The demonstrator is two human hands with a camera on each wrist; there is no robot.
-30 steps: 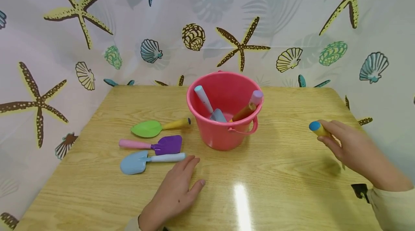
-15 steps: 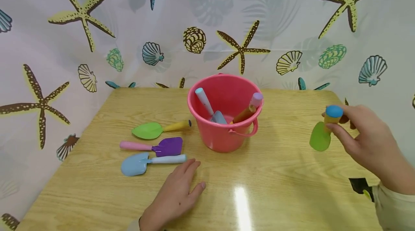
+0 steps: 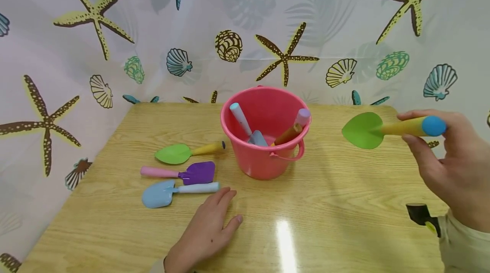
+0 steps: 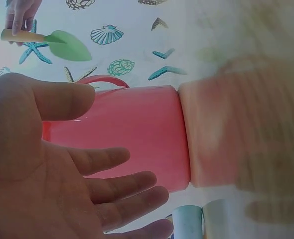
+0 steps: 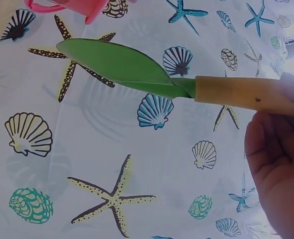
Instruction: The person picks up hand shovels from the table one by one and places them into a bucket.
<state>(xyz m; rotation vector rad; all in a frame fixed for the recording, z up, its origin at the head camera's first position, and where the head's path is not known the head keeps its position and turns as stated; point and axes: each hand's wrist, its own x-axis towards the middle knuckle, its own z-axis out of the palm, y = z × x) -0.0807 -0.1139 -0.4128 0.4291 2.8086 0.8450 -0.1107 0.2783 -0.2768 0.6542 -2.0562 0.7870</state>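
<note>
My right hand (image 3: 455, 158) pinches a small garden trowel (image 3: 363, 131) by its yellow, blue-ended handle, above the right side of the table. Its green leaf-shaped blade points left, and the right wrist view shows the trowel (image 5: 117, 67) nearly side-on. On the table my left hand (image 3: 208, 226) rests with straight, spread fingers, close to the white handle of a light blue trowel (image 3: 158, 194). Beyond that lie a purple shovel (image 3: 199, 173) with a pink handle and another green trowel (image 3: 174, 154). A pink bucket (image 3: 264, 160) stands mid-table, holding several tools.
From the bucket stick up a pale blue handle (image 3: 240, 118), a brown handle (image 3: 289, 134) and a lilac handle (image 3: 302, 115). The bucket's handle hangs at its right front. Behind the wooden table (image 3: 325, 230) hangs a seashell-patterned cloth (image 3: 214, 9).
My right hand has lifted the green trowel up and to the right, turning its blade from pointing down to pointing left. My left hand has stayed in place.
</note>
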